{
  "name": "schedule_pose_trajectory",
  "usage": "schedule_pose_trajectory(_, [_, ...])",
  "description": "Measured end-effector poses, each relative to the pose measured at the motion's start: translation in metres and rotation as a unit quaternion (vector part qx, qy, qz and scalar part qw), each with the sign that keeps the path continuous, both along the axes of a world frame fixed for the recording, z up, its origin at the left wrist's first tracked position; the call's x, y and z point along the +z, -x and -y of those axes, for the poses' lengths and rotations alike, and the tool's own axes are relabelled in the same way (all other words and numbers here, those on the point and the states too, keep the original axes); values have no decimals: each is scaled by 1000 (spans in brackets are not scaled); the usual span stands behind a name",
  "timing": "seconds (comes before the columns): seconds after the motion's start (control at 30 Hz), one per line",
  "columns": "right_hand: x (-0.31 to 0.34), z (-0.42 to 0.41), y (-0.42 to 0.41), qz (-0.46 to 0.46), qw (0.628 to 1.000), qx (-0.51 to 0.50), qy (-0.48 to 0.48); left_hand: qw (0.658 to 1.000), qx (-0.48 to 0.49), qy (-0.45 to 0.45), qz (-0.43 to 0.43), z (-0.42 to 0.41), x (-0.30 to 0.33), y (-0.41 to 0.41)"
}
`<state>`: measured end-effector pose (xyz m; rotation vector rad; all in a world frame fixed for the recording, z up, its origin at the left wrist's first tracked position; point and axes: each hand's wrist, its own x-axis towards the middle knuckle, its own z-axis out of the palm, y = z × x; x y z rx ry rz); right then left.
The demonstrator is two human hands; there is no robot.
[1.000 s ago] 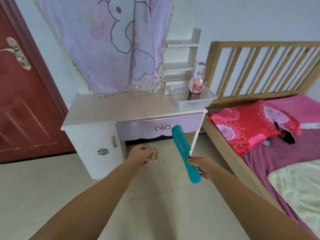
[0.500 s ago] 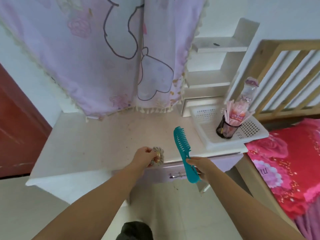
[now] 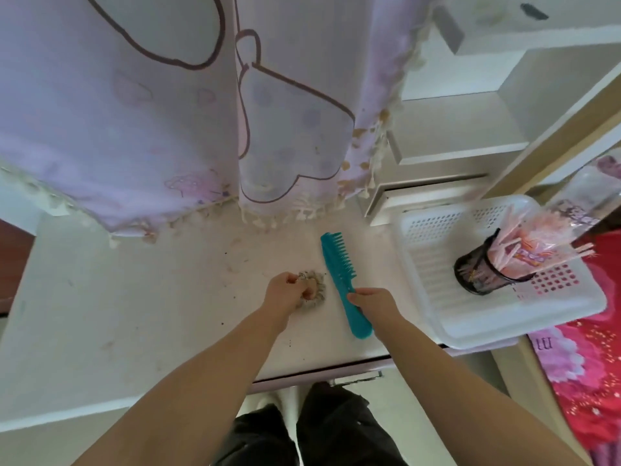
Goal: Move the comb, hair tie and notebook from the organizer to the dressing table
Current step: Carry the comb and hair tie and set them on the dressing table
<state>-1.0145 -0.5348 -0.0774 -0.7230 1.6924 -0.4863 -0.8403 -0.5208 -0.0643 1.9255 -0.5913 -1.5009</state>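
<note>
Comb [image 3: 339,270] and hair tie [image 3: 312,288] are now over the dressing table surface [image 3: 134,297]; a second ago both were held in the air in front of the drawer, well short of the top. Teal comb lies lengthwise, teeth end toward the hanging lilac cloth [image 3: 168,112], handle end toward the front edge; looks down on the surface or very nearly, can't tell for sure. Right hand [image 3: 376,306] has its fingers pinched on the comb handle, not released. Left hand [image 3: 285,294] has fingers closed on the scrunchie-type hair tie, which sits just left of the comb, close but apart. White perforated basket [image 3: 504,317] at the right end of the surface holds a black mesh cup [image 3: 484,270] of pink sticks, nothing else visible in it. Notebook not in view. Judgement: two of three items are at the drop spot, letting go of both is the step in hand; the notebook would remain to be fetched after that.
</note>
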Motion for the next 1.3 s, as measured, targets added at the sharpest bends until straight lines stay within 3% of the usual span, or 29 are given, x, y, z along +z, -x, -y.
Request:
schedule_pose_trajectory(0.2, [-7, -5, -2, -44, 997, 43, 45, 986, -64, 24, 151, -5, -12, -9])
schedule_pose_trajectory(0.3, [-5, -12, 1, -129, 982, 85, 109, 962, -100, 57, 246, -11, -11, -16])
schedule_pose_trajectory(0.37, [-6, -17, 9, -173, 969, 95, 146, 933, -154, 83, 315, -18, -15, -26])
schedule_pose_trajectory(0.53, [-11, -27, 18, -230, 948, 109, 190, 813, -343, 83, 463, -47, -37, -50])
schedule_pose_trajectory(0.63, [-15, -34, 12, -261, 938, 134, 185, 781, -391, 72, 481, -57, -51, -57])
schedule_pose_trajectory(0.8, [-12, -42, 6, -337, 904, 189, 184, 770, -408, 84, 482, -55, -57, -63])
schedule_pose_trajectory(1.0, [7, -67, 1, -389, 903, 123, 134, 748, -473, 79, 459, -36, -31, -72])
schedule_pose_trajectory(1.23, [27, -161, -14, -517, 839, 114, 122, 650, -543, 293, 444, -29, 27, -56])
schedule_pose_trajectory(1.3, [33, -194, -14, -542, 827, 95, 110, 594, -578, 353, 434, -44, 38, -36])
